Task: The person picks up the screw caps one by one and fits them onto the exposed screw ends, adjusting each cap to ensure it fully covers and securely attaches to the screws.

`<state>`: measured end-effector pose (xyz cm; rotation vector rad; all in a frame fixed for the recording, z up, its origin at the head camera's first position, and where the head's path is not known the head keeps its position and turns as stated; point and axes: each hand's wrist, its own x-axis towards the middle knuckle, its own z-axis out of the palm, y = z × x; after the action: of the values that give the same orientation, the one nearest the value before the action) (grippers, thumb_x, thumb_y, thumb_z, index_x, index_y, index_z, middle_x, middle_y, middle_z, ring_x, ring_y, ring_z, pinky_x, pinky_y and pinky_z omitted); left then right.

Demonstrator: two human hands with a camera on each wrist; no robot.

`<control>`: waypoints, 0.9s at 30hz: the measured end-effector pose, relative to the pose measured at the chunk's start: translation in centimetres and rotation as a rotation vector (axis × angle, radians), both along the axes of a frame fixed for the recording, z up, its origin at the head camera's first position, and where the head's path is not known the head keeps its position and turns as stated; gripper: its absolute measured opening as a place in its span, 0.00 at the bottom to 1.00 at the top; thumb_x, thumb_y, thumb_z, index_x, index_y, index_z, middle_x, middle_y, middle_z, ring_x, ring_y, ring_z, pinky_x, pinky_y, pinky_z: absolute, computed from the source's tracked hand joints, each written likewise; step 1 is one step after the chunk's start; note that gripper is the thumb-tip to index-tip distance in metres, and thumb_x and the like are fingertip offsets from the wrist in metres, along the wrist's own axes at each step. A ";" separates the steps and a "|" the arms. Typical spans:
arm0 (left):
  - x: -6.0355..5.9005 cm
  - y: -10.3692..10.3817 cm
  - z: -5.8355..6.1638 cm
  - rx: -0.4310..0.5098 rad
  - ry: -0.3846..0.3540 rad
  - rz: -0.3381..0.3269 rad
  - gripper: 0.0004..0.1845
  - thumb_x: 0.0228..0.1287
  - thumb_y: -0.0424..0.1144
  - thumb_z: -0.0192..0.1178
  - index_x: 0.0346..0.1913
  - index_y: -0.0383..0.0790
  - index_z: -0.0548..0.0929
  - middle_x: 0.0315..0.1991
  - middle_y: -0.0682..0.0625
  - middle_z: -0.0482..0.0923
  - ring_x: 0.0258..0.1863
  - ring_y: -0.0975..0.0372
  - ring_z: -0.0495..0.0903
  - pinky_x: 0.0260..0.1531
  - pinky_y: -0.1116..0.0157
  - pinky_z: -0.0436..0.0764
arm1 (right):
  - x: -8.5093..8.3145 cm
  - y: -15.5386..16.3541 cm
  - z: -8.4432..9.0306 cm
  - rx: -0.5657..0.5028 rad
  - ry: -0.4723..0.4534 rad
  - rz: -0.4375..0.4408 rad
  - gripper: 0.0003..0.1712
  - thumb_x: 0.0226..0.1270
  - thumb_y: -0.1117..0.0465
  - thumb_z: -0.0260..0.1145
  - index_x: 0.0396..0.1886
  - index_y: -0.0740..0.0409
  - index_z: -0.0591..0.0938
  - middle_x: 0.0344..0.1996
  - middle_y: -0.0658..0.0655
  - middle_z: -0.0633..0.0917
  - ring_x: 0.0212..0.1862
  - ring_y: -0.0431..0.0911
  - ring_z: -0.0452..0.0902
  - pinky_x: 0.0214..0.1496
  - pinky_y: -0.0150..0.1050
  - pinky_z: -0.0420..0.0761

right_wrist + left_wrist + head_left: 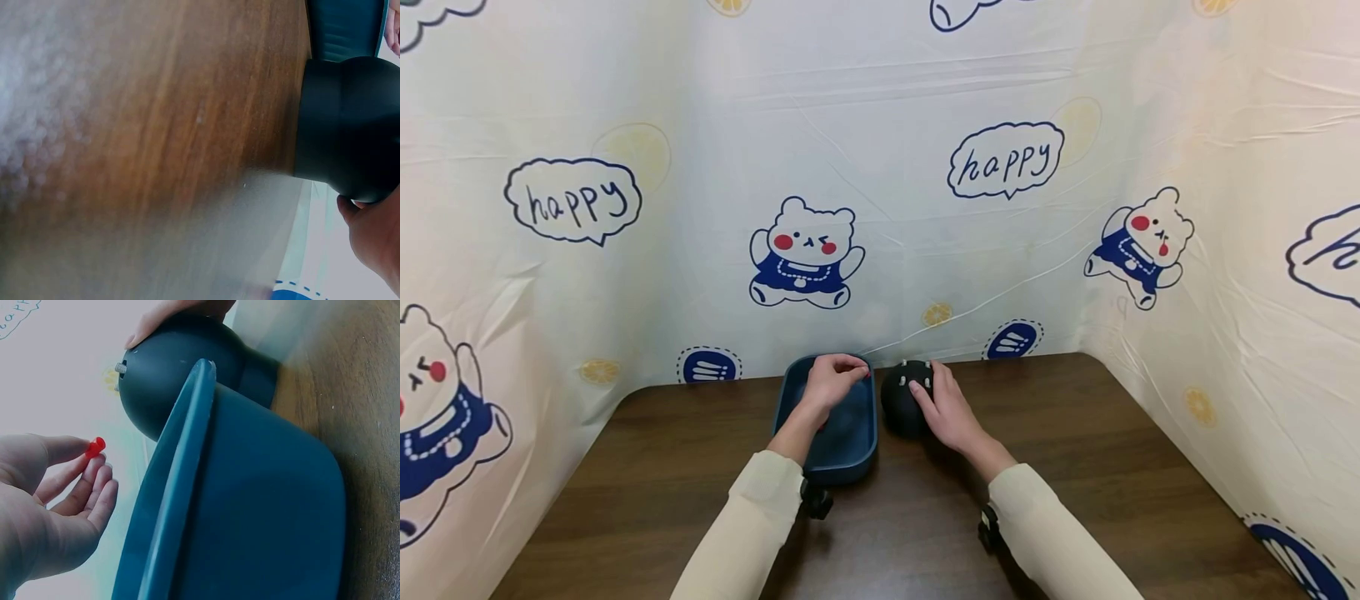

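L hand (pixel 831 385) pinches flared red pc (pixel 95 447); R hand (pixel 953 412) grips smooth blk dome (pixel 899 412) w/ threaded studs (pixel 120 367).

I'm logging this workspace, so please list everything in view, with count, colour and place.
table: 1, brown, across the foreground
printed sheeting: count unclear, white, behind and beside table
dome: 1, black, on table
studs: 4 visible, silvery, atop dome
bin: 1, blue, left of dome
red cap: 1, red, in left grip
red bits: count unclear, red, in bin
sleeves: 2, cream, lower foreground
wrist devices: 2, black, near sleeve ends
left grip: 1, bare, over bin
right grip: 1, bare, holding dome
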<state>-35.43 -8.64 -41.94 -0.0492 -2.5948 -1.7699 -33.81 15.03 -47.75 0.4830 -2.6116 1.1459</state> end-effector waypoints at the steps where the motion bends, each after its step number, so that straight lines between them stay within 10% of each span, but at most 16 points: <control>1: 0.0 0.0 0.1 0.000 0.001 -0.002 0.09 0.72 0.41 0.65 0.47 0.42 0.90 0.49 0.46 0.84 0.49 0.51 0.77 0.53 0.53 0.77 | 0.0 0.0 0.0 0.000 0.001 0.000 0.40 0.83 0.42 0.49 0.79 0.66 0.55 0.74 0.68 0.62 0.73 0.60 0.61 0.75 0.57 0.63; 27: -0.2 0.9 1.0 0.005 0.035 -0.036 0.08 0.72 0.39 0.65 0.47 0.42 0.90 0.48 0.46 0.84 0.48 0.52 0.78 0.53 0.54 0.79 | -0.1 0.0 -0.1 0.011 0.011 -0.008 0.41 0.82 0.41 0.49 0.78 0.66 0.55 0.74 0.68 0.63 0.71 0.59 0.63 0.75 0.57 0.64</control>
<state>-35.59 -7.72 -40.94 -0.1256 -2.5816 -1.7703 -33.89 15.03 -47.86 0.4792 -2.6100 1.1233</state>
